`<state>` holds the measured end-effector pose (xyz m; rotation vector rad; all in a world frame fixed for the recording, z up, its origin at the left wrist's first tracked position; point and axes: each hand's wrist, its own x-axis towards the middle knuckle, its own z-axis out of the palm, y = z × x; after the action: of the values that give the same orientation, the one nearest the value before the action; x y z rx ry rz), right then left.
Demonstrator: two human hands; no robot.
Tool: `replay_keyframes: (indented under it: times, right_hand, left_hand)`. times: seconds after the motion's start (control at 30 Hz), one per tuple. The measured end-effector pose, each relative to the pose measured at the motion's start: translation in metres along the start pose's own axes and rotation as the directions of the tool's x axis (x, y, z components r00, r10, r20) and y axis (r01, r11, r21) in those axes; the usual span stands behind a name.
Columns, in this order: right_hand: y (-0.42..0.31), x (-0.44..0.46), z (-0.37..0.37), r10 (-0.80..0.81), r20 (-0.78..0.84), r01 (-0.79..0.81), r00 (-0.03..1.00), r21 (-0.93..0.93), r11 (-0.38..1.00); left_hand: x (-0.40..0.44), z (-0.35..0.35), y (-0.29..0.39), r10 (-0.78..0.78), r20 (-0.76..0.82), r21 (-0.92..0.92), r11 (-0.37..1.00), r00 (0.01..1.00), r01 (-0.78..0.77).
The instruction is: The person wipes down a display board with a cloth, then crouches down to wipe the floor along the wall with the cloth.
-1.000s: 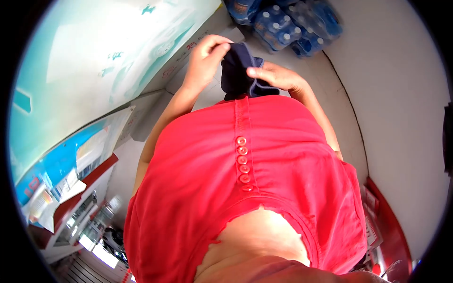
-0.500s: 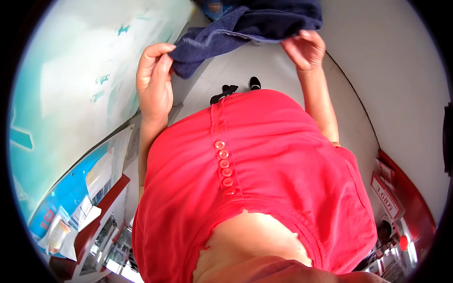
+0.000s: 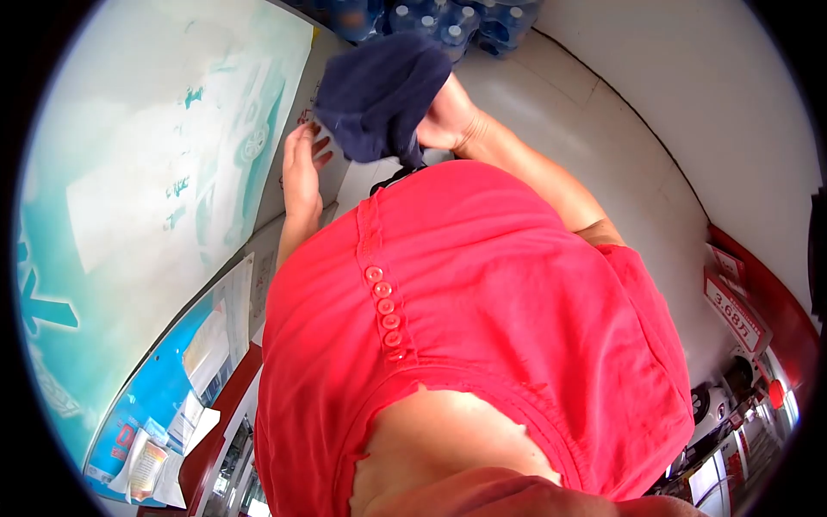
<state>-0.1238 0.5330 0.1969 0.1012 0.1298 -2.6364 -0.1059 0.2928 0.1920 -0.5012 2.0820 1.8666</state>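
Observation:
A dark blue cloth (image 3: 379,96) hangs bunched in front of my red shirt (image 3: 482,293), near the top of the view. My right hand (image 3: 448,116) is at the cloth's right edge and grips it, its fingertips partly hidden behind the fabric. On the other side, my left hand (image 3: 303,164) is raised beside the cloth's lower left edge, with its fingers spread apart and nothing held in them.
Packs of blue-tinted bottles (image 3: 435,21) stand on the floor at the top. A white and teal printed panel (image 3: 164,129) fills the left side. Papers (image 3: 146,470) lie at lower left. A red-framed price sign (image 3: 732,310) is at right.
The cloth was stretched wide between both hands and is now bunched to the left. My right hand has moved left with it, and my left hand has let go of its edge.

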Motion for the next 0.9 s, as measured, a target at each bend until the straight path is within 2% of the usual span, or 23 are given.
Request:
replay_keyframes:
  times: [0.03, 0.1, 0.17, 0.2, 0.27, 0.3, 0.33, 0.4, 0.43, 0.47, 0.5, 0.53, 0.57, 0.63, 0.67, 0.73, 0.8, 0.83, 0.9]
  right_hand:
    - [0.005, -0.002, 0.0, -0.002, 0.003, 0.002, 1.0, 0.0, 1.0]
    - [0.014, -0.004, -0.007, 0.144, 0.151, -0.15, 0.978, 0.03, 0.988]
    - [0.014, -0.004, -0.012, 0.148, 0.2, -0.163, 0.969, 0.06, 0.985]
    - [0.012, -0.004, -0.012, 0.152, 0.245, -0.179, 0.958, 0.092, 0.98]
    - [0.004, -0.006, -0.011, 0.126, 0.219, -0.151, 0.968, 0.102, 0.983]
    - [-0.001, -0.006, -0.012, 0.1, 0.191, -0.123, 0.976, 0.11, 0.986]
    - [-0.005, -0.006, -0.015, 0.097, 0.191, -0.12, 0.977, 0.112, 0.987]
    - [-0.014, -0.009, -0.024, 0.025, 0.14, -0.035, 0.99, 0.065, 0.997]
    - [-0.019, -0.013, -0.024, 0.016, 0.169, -0.025, 0.986, 0.053, 0.998]
    - [-0.022, -0.015, -0.022, 0.014, 0.167, -0.024, 0.986, 0.056, 0.998]
    - [-0.024, -0.017, -0.02, 0.027, -0.157, -0.049, 0.987, -0.135, 0.99]
    - [-0.026, -0.019, -0.019, -0.023, -0.461, -0.133, 0.887, -0.303, 0.944]
    - [-0.028, -0.022, -0.023, -0.021, -0.461, -0.134, 0.887, -0.3, 0.944]
    - [-0.032, -0.029, -0.041, -0.003, -0.559, -0.251, 0.829, -0.378, 0.891]
    - [-0.035, -0.032, -0.051, -0.001, -0.605, -0.31, 0.796, -0.41, 0.858]
    - [-0.05, -0.039, -0.061, 0.062, -0.599, -0.342, 0.799, -0.367, 0.865]
    - [-0.061, -0.044, -0.05, -0.048, -0.559, -0.254, 0.827, -0.449, 0.856]
    - [-0.064, -0.044, -0.043, -0.05, -0.561, -0.252, 0.826, -0.448, 0.858]
    - [-0.066, -0.042, -0.032, -0.3, -0.245, -0.024, 0.922, -0.808, 0.589]
  left_hand:
    - [0.008, -0.006, -0.006, -0.016, -0.006, 0.01, 1.0, 1.0, 0.016]
    - [0.011, -0.009, -0.009, -0.027, -0.011, 0.022, 0.999, 1.0, 0.027]
    - [0.004, 0.001, -0.004, -0.264, 0.115, -0.177, 0.943, 0.958, 0.281]
    - [-0.001, 0.005, -0.004, -0.262, 0.115, -0.176, 0.944, 0.958, 0.279]
    - [-0.01, 0.015, -0.002, -0.272, 0.179, -0.252, 0.916, 0.946, 0.311]
    - [-0.014, 0.024, 0.01, -0.223, 0.173, -0.37, 0.888, 0.959, 0.273]
    - [-0.009, 0.019, 0.009, -0.224, 0.174, -0.367, 0.889, 0.959, 0.274]
    - [0.007, 0.003, 0.006, -0.068, 0.215, -0.454, 0.876, 0.974, 0.161]
    - [0.008, -0.001, 0.016, -0.018, 0.165, -0.489, 0.867, 0.986, 0.098]
    - [0.004, -0.003, 0.027, 0.035, 0.064, -0.45, 0.893, 0.997, -0.003]
    - [0.007, -0.008, 0.03, 0.108, -0.001, -0.356, 0.929, 0.994, -0.101]
    - [0.011, -0.016, 0.033, 0.187, -0.059, -0.252, 0.948, 0.981, -0.196]
    - [0.014, -0.022, 0.032, 0.186, -0.06, -0.25, 0.948, 0.981, -0.195]
    - [0.017, -0.03, 0.028, 0.276, -0.103, -0.077, 0.956, 0.956, -0.284]
    - [0.016, -0.031, 0.03, 0.275, -0.104, -0.076, 0.956, 0.956, -0.283]
    - [0.014, -0.032, 0.036, 0.309, -0.243, 0.007, 0.948, 0.919, -0.317]
    - [0.012, -0.035, 0.041, 0.297, -0.272, -0.016, 0.95, 0.915, -0.313]
    - [0.006, -0.032, 0.05, 0.316, -0.272, -0.026, 0.942, 0.909, -0.335]
    - [0.004, -0.034, 0.053, 0.365, -0.264, -0.009, 0.925, 0.893, -0.381]
